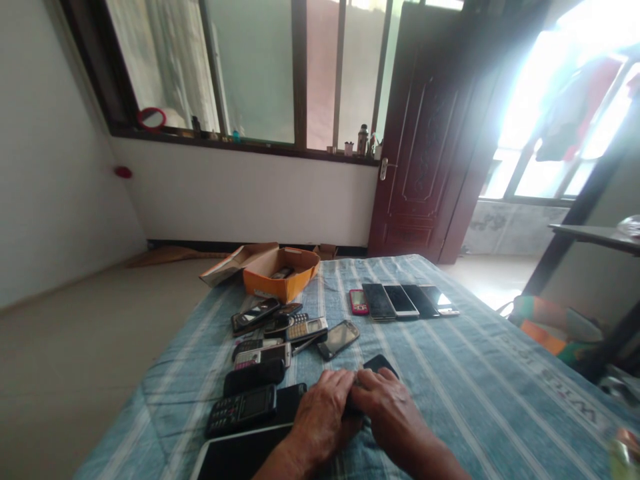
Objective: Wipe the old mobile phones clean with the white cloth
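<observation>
Both hands are bunched together near the bottom of the view, left hand (323, 403) and right hand (387, 403) with fingertips pretty much meeting. They're curled around a small dark object (353, 404), so it sits right between them, gripped from both sides. Most of it is covered by fingers, so I can't tell exactly what it is. Just past the right hand's fingers, the end of a black phone (381, 364) pokes out, and I can't tell if that's a separate piece or part of what's being held.

Left of the hands it's a proper phone pile on the blue striped cloth (480, 387). Closest is a white-edged tablet (240, 457) partly behind the left forearm, then a black keypad phone (243, 410) and a black pouch-looking thing (254, 378). Beyond those are more old handsets (306, 329) heaped up, plus a grey touchscreen phone (339, 340) lying at an angle just ahead of the hands.

Further back there's an open orange box (280, 288) with something dark inside. Off to its right, a pink phone (359, 302) and four bigger phones (401, 301) sit side by side in a row.
</observation>
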Tool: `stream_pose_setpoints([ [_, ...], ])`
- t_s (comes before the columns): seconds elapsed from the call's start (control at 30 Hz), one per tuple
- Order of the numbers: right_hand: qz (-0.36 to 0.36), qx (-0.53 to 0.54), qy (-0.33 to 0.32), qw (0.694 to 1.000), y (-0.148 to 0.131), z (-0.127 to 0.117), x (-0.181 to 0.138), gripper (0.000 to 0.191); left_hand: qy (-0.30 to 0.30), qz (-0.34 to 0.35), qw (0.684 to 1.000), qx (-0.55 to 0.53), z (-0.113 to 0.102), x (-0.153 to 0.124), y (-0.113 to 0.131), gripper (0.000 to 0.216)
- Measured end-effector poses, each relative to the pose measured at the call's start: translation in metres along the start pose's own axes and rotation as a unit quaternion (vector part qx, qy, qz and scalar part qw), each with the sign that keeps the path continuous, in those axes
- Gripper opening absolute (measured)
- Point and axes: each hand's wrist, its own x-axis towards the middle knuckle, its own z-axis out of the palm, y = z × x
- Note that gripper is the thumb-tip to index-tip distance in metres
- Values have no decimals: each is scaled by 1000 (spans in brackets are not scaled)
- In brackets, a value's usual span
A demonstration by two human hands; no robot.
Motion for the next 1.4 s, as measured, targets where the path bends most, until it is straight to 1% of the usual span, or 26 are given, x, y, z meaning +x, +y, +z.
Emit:
stream_pose_setpoints([
  [0.1, -20, 6, 19, 1000, 8, 3, 1, 15, -7, -7, 1000, 1, -2, 0, 1, 49],
  [0.17, -31, 11, 27, 999, 12, 3, 2, 14, -8, -11, 1000, 1, -3, 0, 2, 50],
  [0.33, -55, 33, 24, 998, 18, -1, 6, 17, -3, -13, 1000, 3, -8, -1, 6, 43],
  [0.43, -60, 30, 6, 998, 19, -6, 7, 19, 0, -10, 1000, 5, -9, -2, 7, 41],
  [0.5, -61, 20, -13, 998, 17, -8, 7, 20, 1, -17, 1000, 6, -8, -2, 6, 47],
  [0.57, -71, 7, -22, 997, 15, -8, 9, 20, -1, -29, 1000, 9, -7, -1, 5, 57],
  [0.63, -95, -1, -26, 995, 13, -7, 12, 20, -6, -43, 999, 12, -6, -1, 4, 67],
  [0.7, -122, 4, -33, 992, 11, -7, 15, 20, -8, -50, 999, 13, -5, -1, 4, 72],
  [0.87, -145, 26, -61, 987, 11, -11, 25, 26, 19, -57, 998, 12, -4, -2, 5, 77],
  [0.97, -152, -10, -73, 986, 12, -14, 29, 23, 35, -61, 997, 24, -1, -1, 6, 79],
  [1.1, -163, -59, -79, 982, 11, -13, 33, 20, 50, -85, 994, 46, 1, -1, 9, 83],
  [1.23, -150, -65, -89, 983, 7, -13, 34, 21, 67, -100, 991, 63, 0, -1, 12, 82],
  [1.4, -152, -53, -87, 983, 10, -14, 37, 24, 66, -95, 992, 56, 0, -1, 10, 80],
])
